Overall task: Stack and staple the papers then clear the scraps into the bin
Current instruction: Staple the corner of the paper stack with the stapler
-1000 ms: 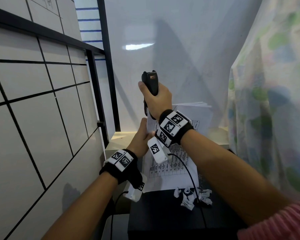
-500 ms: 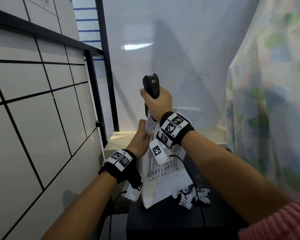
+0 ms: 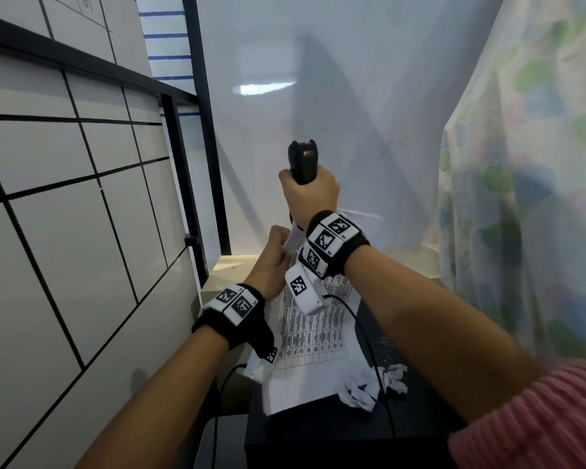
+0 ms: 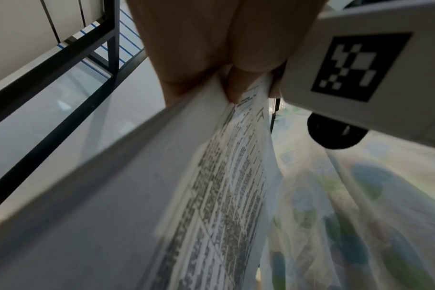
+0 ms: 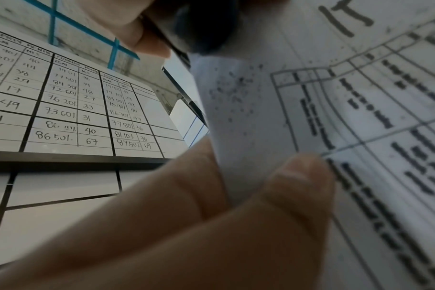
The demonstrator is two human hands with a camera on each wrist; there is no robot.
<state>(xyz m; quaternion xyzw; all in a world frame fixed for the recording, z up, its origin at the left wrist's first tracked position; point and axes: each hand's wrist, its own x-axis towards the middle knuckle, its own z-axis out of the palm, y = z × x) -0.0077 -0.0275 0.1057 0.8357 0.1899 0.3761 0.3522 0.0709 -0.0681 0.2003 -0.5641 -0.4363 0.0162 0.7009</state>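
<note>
My right hand (image 3: 310,194) grips a black stapler (image 3: 302,160) upright in the air, its lower end over the top corner of the papers (image 3: 313,328). The stapler (image 5: 204,27) shows dark and close in the right wrist view. My left hand (image 3: 274,255) pinches the stack near its top left edge, thumb on the printed side. The sheets (image 4: 211,196) carry printed tables and hang down tilted over a black table (image 3: 318,431). Crumpled white scraps (image 3: 372,387) lie on the table beside the sheets' lower edge. No bin is in view.
A whiteboard (image 3: 65,198) with a black grid stands close on the left, handwritten numbers on it (image 5: 70,102). A flowery curtain (image 3: 528,184) hangs on the right. A pale ledge (image 3: 234,265) runs behind the table, under a white wall.
The papers have swung from lying flat towards the wall to hanging down tilted, their lower corner lower and further left. Both hands have shifted only slightly, still holding stapler and stack.
</note>
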